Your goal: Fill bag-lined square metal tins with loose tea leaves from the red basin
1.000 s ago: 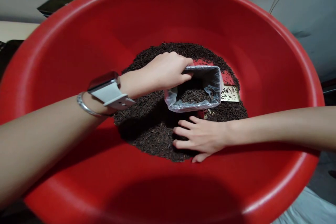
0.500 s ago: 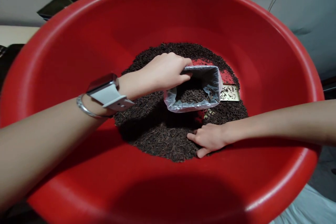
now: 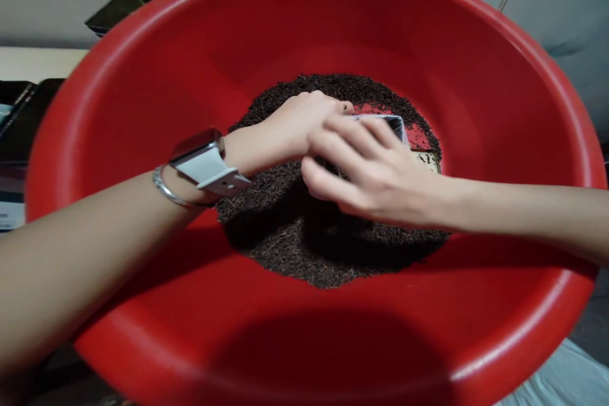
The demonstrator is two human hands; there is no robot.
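A big red plastic basin [image 3: 157, 76] holds a pile of dark loose tea leaves [image 3: 295, 247] at its bottom. My left hand [image 3: 297, 124], with a white watch [image 3: 204, 162] and a metal bangle on the wrist, grips the near-left rim of a small box lined with a clear plastic bag [image 3: 394, 123]. My right hand [image 3: 375, 171] hovers palm down over that box and covers most of it. Its fingers are cupped together, and what is under them is hidden.
A gold-coloured flat piece [image 3: 431, 160] sprinkled with leaves lies in the pile just right of the box. Behind the basin stand a pale wall and a dark tray [image 3: 124, 3] at the upper left. Dark boxes [image 3: 19, 114] sit at the left edge.
My right hand lay spread on the leaves, closed its fingers in the pile, then rose up and left over the lined box. My left hand kept its hold on the box.
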